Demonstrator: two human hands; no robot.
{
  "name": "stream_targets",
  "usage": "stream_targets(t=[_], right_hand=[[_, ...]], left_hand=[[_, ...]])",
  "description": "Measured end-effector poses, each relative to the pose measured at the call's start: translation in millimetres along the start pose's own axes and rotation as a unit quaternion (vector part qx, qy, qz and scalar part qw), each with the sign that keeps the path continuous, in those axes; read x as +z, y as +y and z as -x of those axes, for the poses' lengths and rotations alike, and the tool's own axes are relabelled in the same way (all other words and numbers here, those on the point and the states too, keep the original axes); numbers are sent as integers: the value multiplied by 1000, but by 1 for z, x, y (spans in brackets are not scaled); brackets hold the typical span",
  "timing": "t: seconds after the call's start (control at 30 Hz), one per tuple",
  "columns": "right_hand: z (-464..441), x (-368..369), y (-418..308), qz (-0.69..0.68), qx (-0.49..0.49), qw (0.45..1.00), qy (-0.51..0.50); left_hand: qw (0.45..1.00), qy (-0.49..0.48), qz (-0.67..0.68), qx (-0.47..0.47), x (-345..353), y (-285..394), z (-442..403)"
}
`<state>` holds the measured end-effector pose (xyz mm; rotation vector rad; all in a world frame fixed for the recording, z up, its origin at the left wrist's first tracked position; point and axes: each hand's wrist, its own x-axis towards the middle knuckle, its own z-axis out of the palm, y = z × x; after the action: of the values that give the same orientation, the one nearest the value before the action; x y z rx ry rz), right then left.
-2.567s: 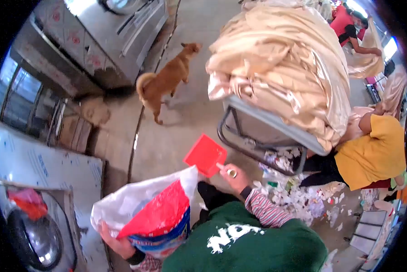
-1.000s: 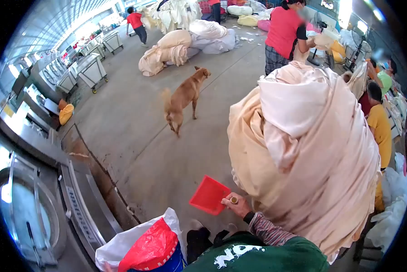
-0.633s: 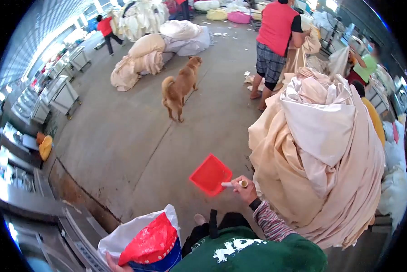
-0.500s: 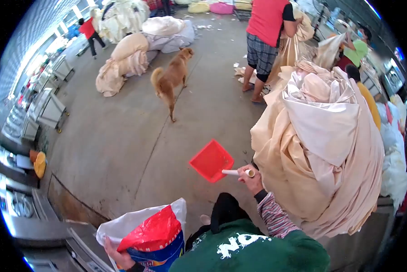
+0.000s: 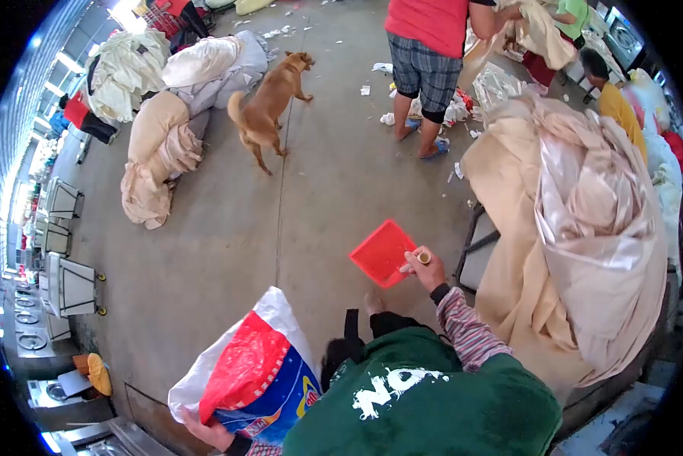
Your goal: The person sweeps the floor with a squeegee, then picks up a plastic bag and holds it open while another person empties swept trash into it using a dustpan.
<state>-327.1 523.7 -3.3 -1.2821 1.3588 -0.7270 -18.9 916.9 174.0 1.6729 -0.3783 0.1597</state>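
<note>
A red dustpan [image 5: 383, 253] is held by its short handle in my right hand [image 5: 426, 270], fingers wrapped round it, with the round handle end showing above the fist. It hangs over the grey floor. Low on the left, my left hand [image 5: 213, 432] grips the edge of a large white, red and blue plastic bag [image 5: 261, 372], which leans beside my body. The inside of the bag is hidden. Right of my right hand stands a tall heap of peach and pink cloth [image 5: 577, 235] on a partly covered frame.
A brown dog [image 5: 271, 108] walks on the floor ahead. Beyond it lie cloth bundles [image 5: 159, 152]. A person in a red top [image 5: 429, 45] stands near white scraps [image 5: 457, 110]. Another person in yellow [image 5: 622, 114] is behind the heap. Wheeled carts [image 5: 75, 285] line the left.
The view has swung and moved forward, with the dog, bundles and carts shifting in it. The cloth heap is now alongside on the right. Both hands keep hold of the dustpan and bag.
</note>
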Motion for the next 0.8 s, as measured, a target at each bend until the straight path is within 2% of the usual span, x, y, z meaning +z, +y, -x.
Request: stream_targets(t=[0.03, 0.1, 0.13, 0.17, 0.23, 0.27, 0.33, 0.37, 0.43, 0.47, 0.5, 0.53, 0.57, 0.6, 0.63, 0.67, 0.7, 0.73, 0.8], right_hand=[[-19, 5, -2, 7, 2, 1000, 3], [-51, 19, -23, -6, 16, 999, -32], [-69, 25, -25, -26, 28, 999, -22], [-82, 31, -35, -26, 29, 999, -21], [-110, 46, -65, -79, 52, 995, 17], [-131, 54, -65, -56, 18, 998, 16], [-165, 70, -69, -72, 16, 997, 37], [-183, 81, -76, -85, 14, 995, 50], [-215, 104, -92, -90, 21, 992, 81], [-238, 110, -82, -64, 19, 992, 104], [-256, 115, -88, -34, 18, 991, 127], [-272, 122, -92, -45, 39, 986, 154], [-287, 124, -102, -43, 44, 985, 159], [-299, 128, -113, -50, 44, 982, 176], [-306, 134, -120, -60, 49, 978, 194], [-315, 138, -131, -87, 69, 970, 214], [-327, 143, -135, -94, 78, 967, 224], [-338, 149, -137, -96, 92, 961, 241], [-364, 160, -142, -101, 107, 954, 262]], left_hand=[[1000, -2, 1, -7, 6, -5, -16], [972, 50, 156, -171, 11, -16, -54], [997, -3, 32, -76, 16, -31, -66], [997, -4, 31, -77, 28, -35, -80], [985, 8, 112, -130, 56, -45, -114], [985, 5, 114, -130, 73, -54, -132], [989, -113, -88, 44, 111, -75, -170], [989, -113, -82, 44, 134, -85, -192], [997, -9, 21, -74, 184, -100, -255], [981, 17, 106, -162, 208, -105, -287], [980, 13, 114, -165, 237, -110, -311], [998, -50, -15, -17, 267, -114, -334], [973, -111, -148, 134, 295, -115, -356], [988, -133, 68, -42, 328, -110, -388], [987, -159, -11, 24, 361, -115, -410], [974, -149, 131, -109, 400, -103, -435], [924, -132, 267, -240, 438, -95, -460], [923, -147, 263, -241, 469, -97, -481], [975, -157, 130, -84, 528, -104, -513]])
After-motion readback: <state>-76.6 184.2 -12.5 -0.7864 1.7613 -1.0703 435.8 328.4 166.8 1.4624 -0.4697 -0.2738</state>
